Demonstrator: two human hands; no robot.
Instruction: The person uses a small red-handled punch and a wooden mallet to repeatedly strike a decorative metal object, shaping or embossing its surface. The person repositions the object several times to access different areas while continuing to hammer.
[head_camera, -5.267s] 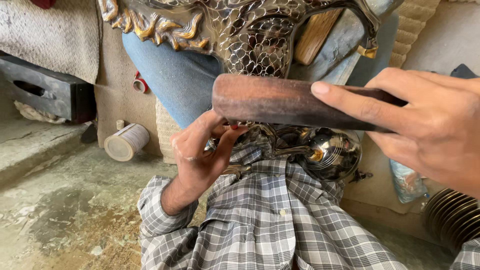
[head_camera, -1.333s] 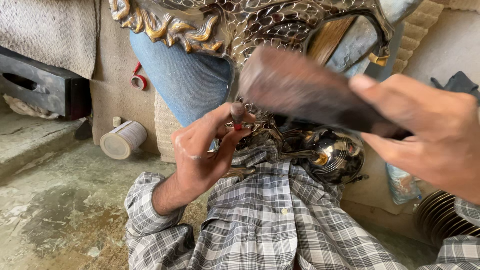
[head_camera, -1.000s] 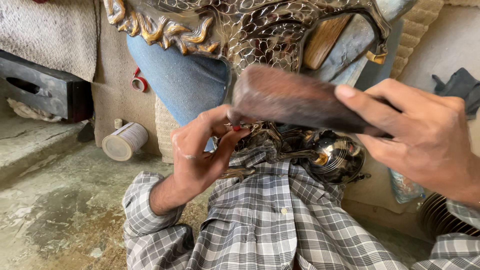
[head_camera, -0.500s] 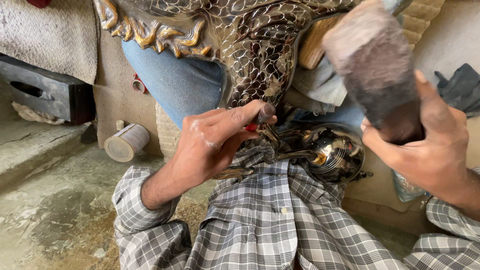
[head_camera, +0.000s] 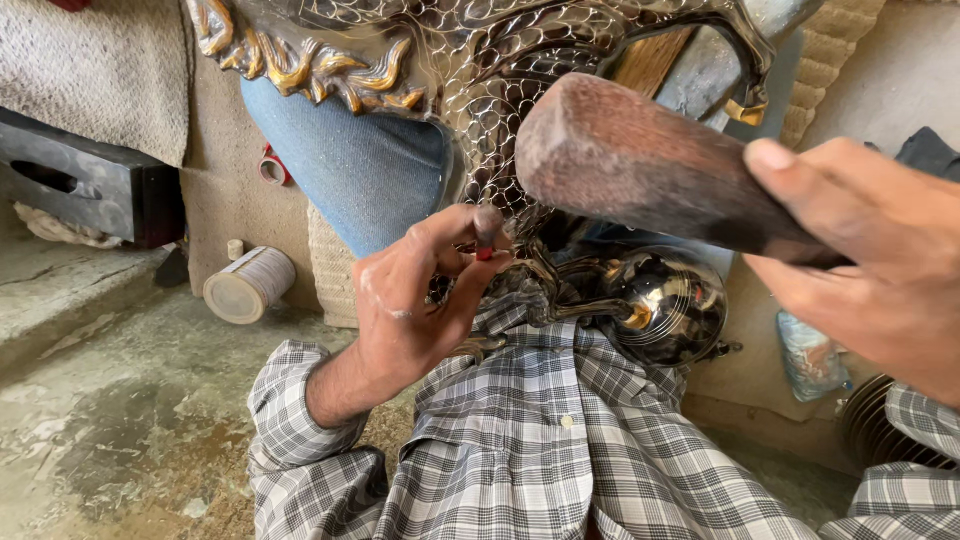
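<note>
Gripping a brown wooden mallet, the right hand hovers; left hand pinches a small punch near a round tin.

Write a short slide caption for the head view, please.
Left hand pinches a small punch against an embossed metal piece; right hand raises a wooden mallet.

Hemmed above by embossed metal panel, right by raised wooden mallet; open floor leftward past spool.
</note>
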